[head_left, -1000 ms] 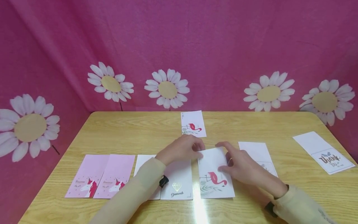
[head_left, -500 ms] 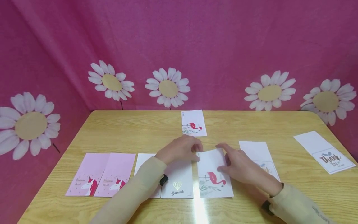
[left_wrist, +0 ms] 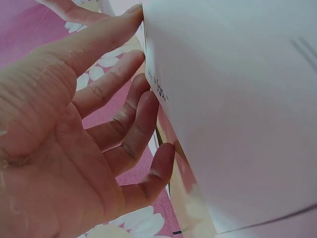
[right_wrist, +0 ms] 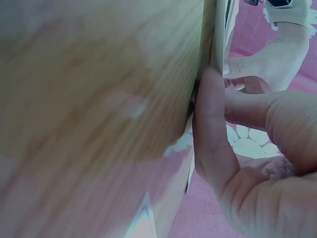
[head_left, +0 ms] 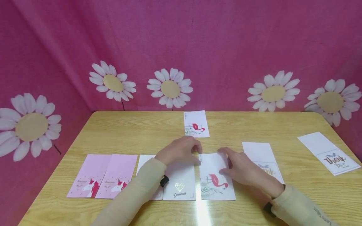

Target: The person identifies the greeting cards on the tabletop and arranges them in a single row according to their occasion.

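I've got both hands at the near flamingo card (head_left: 217,179), lying face up right of centre on the table (head_left: 127,131), well in from the far edge. Left hand (head_left: 179,150): loose, fingers bent but not gripping; left wrist view has fingertips against the card's left edge, up near its far left corner. Right hand (head_left: 240,164): also loose, thumb at the card's right edge, index finger by its far right corner; I see no firm pinch. Diamonds card (head_left: 181,175) sits just left of it, partly under my left arm; next over is a white card (head_left: 145,160), mostly hidden by the sleeve (head_left: 133,191). Two pink unicorn cards lie side by side toward the table's left edge, left one (head_left: 80,175) and right one (head_left: 120,169). A second flamingo card (head_left: 196,122) is at the table's far edge, about mid-span. I read one thank-you card (head_left: 258,152) partly covered by the right hand, and another thank-you card (head_left: 329,153) angled near the table's right edge. Daisy-print pink curtain (head_left: 215,47) behind.
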Motion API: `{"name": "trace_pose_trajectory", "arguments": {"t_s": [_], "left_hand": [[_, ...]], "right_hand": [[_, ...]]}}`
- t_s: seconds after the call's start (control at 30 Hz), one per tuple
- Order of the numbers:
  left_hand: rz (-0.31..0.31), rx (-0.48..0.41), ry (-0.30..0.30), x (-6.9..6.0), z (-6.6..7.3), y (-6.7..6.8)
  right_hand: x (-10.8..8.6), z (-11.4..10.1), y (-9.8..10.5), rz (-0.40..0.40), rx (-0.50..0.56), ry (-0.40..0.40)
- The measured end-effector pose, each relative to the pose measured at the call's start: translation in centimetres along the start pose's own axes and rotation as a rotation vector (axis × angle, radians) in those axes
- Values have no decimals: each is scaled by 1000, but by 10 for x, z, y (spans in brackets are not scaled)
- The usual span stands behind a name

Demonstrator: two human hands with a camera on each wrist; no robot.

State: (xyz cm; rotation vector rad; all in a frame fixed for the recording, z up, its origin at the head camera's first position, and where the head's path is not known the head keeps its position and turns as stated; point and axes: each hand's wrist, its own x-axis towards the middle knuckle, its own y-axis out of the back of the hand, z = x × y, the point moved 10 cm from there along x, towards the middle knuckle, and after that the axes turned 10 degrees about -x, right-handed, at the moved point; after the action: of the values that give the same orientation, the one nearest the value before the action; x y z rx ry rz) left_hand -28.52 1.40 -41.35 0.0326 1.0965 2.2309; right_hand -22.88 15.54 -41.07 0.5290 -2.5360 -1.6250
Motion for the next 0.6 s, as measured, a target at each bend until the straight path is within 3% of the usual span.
{"name": "trace_pose_trajectory", "arguments": {"t_s": [0.6], "left_hand": [[-17, -3, 18, -1, 0, -1]], "right_hand": [[2, -2, -6, -80, -54, -87]]}}
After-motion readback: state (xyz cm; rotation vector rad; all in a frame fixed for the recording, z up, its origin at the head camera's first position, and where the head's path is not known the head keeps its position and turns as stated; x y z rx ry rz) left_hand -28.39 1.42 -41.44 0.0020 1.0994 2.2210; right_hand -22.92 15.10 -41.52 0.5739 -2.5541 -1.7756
